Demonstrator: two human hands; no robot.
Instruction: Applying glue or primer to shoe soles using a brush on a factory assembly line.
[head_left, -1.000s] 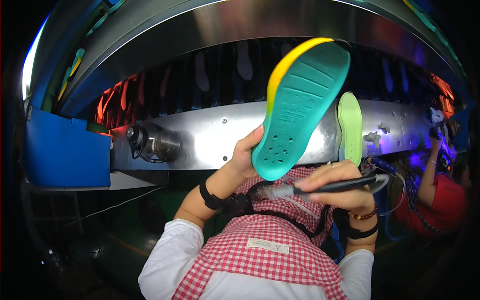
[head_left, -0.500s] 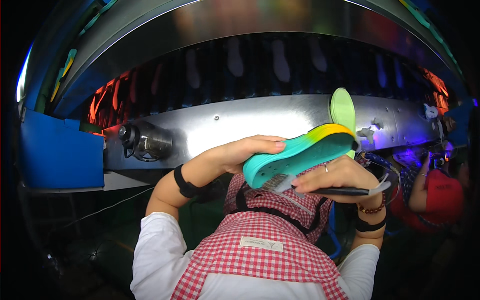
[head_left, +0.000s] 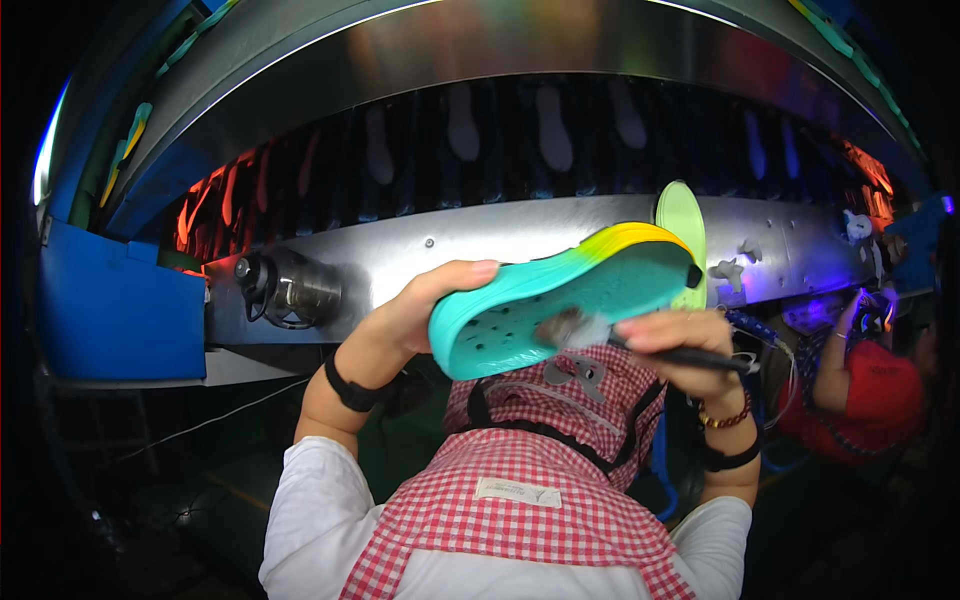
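A teal shoe sole (head_left: 492, 290) with a yellow end is held up in front of me, its hollow side tilted into view. My left hand (head_left: 425, 295) grips it at the left end, thumb along the upper edge and the other fingers hidden behind it. My right hand (head_left: 692, 345) is closed round the dark handle of a brush (head_left: 596, 332). The brush's bristles, blurred by motion, reach into the sole's hollow near its middle. A pale green insole-shaped piece (head_left: 682, 210) stands just behind the sole's yellow end, partly covered by it.
A dark drink bottle (head_left: 300, 290) stands on the metal ledge (head_left: 400, 250) at left. Beyond it runs a dark conveyor with several sole shapes (head_left: 553, 130), lit red at both ends. Small pale scraps (head_left: 728, 272) lie at right. A person in red (head_left: 885, 400) works farther right.
The sole has shifted left and turned its hollow more into view. The brush has moved from the sole's lower left rim up into the hollow. My left hand moved left with the sole.
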